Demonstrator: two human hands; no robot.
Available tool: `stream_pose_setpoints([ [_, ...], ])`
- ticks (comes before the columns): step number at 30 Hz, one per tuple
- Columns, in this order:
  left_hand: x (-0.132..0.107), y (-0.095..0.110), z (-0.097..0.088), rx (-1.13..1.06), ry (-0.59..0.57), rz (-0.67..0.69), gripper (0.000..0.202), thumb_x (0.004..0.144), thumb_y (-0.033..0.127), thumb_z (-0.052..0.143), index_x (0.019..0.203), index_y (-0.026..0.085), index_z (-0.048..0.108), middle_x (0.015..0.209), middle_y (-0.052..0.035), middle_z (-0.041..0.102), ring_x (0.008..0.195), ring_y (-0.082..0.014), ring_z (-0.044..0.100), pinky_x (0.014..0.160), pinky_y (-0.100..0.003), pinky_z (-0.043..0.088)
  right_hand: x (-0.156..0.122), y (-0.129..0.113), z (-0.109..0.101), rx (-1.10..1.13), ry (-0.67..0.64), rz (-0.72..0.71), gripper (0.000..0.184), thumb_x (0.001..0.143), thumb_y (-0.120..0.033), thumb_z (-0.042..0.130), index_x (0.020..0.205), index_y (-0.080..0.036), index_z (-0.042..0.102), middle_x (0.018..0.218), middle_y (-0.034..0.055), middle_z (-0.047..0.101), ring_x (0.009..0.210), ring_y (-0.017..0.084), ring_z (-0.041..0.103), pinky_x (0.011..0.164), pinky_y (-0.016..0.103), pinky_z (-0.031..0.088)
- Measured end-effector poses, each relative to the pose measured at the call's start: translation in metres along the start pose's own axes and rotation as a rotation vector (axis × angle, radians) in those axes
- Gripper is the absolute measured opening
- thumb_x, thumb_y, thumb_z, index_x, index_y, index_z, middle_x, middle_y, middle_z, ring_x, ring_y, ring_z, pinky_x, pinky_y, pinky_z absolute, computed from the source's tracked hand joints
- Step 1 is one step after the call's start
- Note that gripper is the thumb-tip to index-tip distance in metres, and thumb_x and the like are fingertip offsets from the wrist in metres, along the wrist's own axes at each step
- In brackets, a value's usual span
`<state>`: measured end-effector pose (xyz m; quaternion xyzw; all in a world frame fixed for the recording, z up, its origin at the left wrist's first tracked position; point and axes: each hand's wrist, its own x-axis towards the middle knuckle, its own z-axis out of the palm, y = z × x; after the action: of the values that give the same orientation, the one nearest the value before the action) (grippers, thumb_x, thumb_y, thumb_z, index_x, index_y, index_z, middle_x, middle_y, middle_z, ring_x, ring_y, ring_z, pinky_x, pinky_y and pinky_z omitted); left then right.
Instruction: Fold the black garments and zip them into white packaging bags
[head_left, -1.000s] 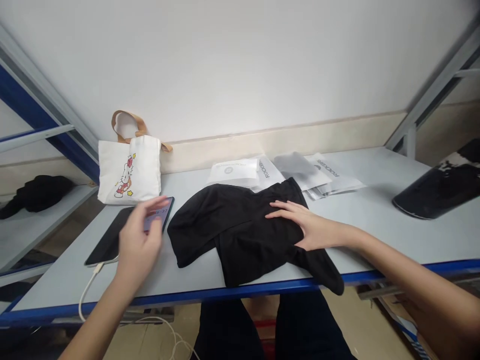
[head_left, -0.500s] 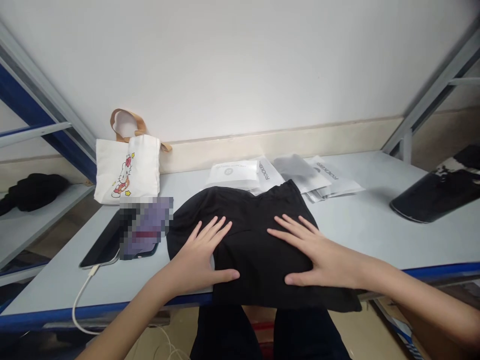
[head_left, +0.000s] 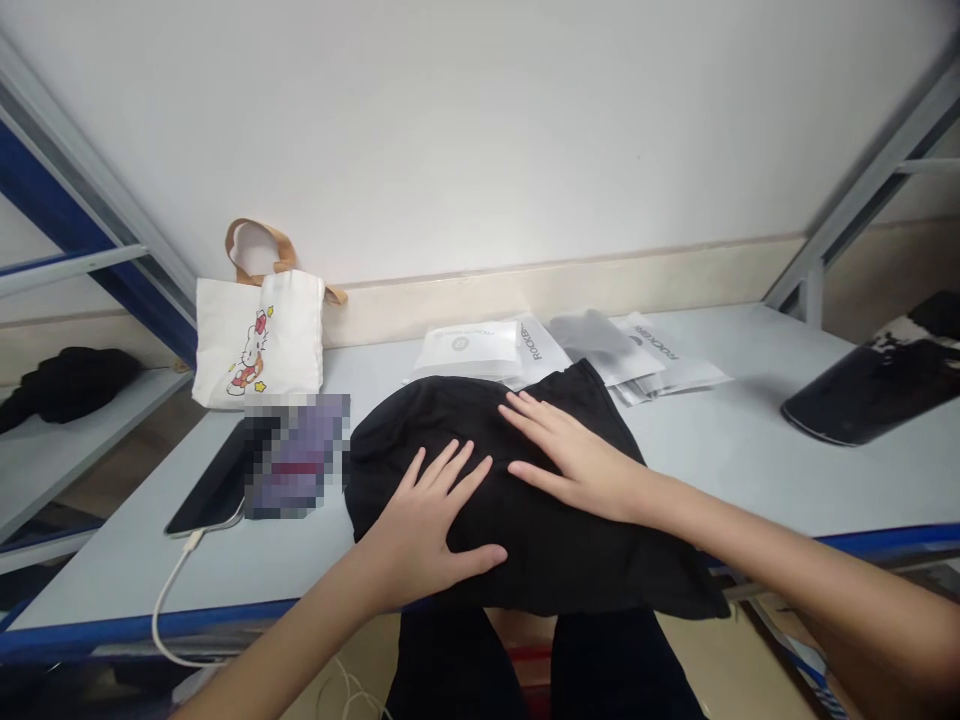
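Note:
A piece of black cloth (head_left: 480, 520), its kind of garment unclear, lies spread at the front of the pale desk (head_left: 750, 450). Its lower edge hangs over the desk's front. My left hand (head_left: 435, 530) rests palm down on the cloth's left part, fingers spread and thumb pointing right. Higher up, near the middle of the cloth, my right hand (head_left: 574, 455) lies flat with its fingers stretched to the upper left. Neither hand grips the fabric.
Printed plastic packets (head_left: 660, 355) lie along the back behind the cloth. At left are a white tote bag (head_left: 259, 345), a phone (head_left: 217, 480) on a white cable (head_left: 161, 600) and a blurred-out item (head_left: 300, 460). A dark cylindrical object (head_left: 862, 400) is at right.
My right hand has slid up and left across the cloth. My left hand has shifted slightly right, and the cloth's left edge has moved right with it.

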<state>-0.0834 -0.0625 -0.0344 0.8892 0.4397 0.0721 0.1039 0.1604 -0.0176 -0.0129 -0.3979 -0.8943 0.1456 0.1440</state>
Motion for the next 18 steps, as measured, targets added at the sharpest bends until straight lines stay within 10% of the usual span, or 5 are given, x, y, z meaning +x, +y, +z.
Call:
stream_pose_setpoints([
  [7, -0.014, 0.001, 0.001, 0.021, 0.013, -0.029, 0.077, 0.081, 0.064, 0.043, 0.144, 0.03, 0.015, 0.151, -0.0066, 0.02, 0.138, -0.0309, 0.019, 0.11, -0.058, 0.013, 0.006, 0.032, 0.018, -0.077, -0.073, -0.005, 0.063, 0.089, -0.06, 0.035, 0.144, -0.031, 0.023, 0.152, 0.0051, 0.013, 0.138, 0.027, 0.01, 0.111, 0.056, 0.005],
  [11, -0.028, -0.01, -0.017, 0.11, 0.196, -0.162, 0.056, 0.088, 0.054, 0.038, 0.138, 0.029, 0.033, 0.146, -0.0052, 0.034, 0.131, -0.0254, 0.036, 0.106, -0.045, 0.032, 0.003, 0.011, 0.006, -0.018, -0.053, 0.001, 0.062, 0.091, -0.056, 0.034, 0.144, -0.027, 0.024, 0.151, 0.0055, 0.017, 0.138, 0.026, 0.011, 0.112, 0.051, 0.01],
  [18, -0.052, -0.029, -0.036, 0.326, 0.264, -0.665, 0.046, 0.092, 0.044, 0.032, 0.131, 0.023, 0.044, 0.079, -0.0059, 0.069, 0.068, -0.0244, 0.066, 0.052, -0.028, 0.042, 0.029, -0.026, 0.024, 0.059, -0.065, -0.162, 0.071, 0.09, -0.058, 0.034, 0.145, -0.016, 0.021, 0.15, 0.0083, 0.015, 0.139, 0.025, 0.009, 0.114, 0.046, 0.015],
])
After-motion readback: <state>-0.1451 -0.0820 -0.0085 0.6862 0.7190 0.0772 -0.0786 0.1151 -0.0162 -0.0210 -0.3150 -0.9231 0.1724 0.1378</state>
